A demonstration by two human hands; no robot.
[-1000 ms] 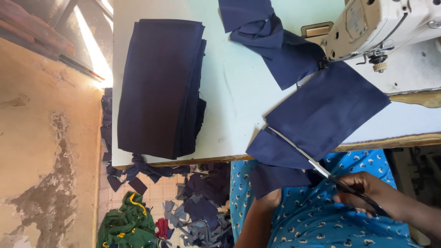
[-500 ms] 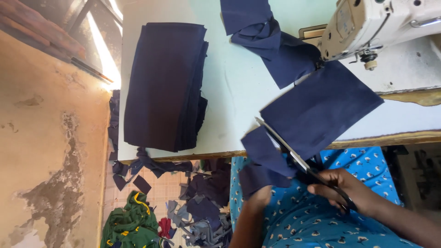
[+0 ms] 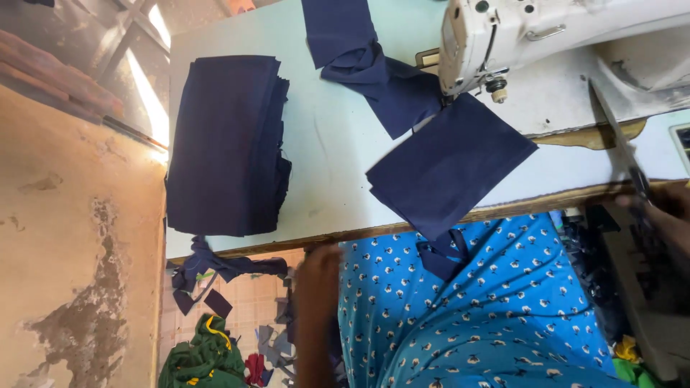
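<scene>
Far left on the pale blue worktop [image 3: 338, 144], a thick stack of folded navy fabric pieces [image 3: 226, 144] sits with its near edge right at the worktop's lip, so a nudge could tip layers onto the floor scraps below. Next along, a blurred left forearm is down by the blue patterned lap; the hand itself is out of view, so I cannot tell whether it is clenched or released. Centre stage, the flat navy fabric panel [image 3: 449, 164] lies under the foot of the cream sewing machine [image 3: 503, 36], one corner draped off the worktop edge and nobody holding it, so it might slide or drag crooked. Over on the right, the right hand [image 3: 658, 212] grips long steel scissors [image 3: 617, 140], blades raised over the worktop, blurred with motion. The risk, I'd say, is the tip striking the machine or snagging cloth.
</scene>
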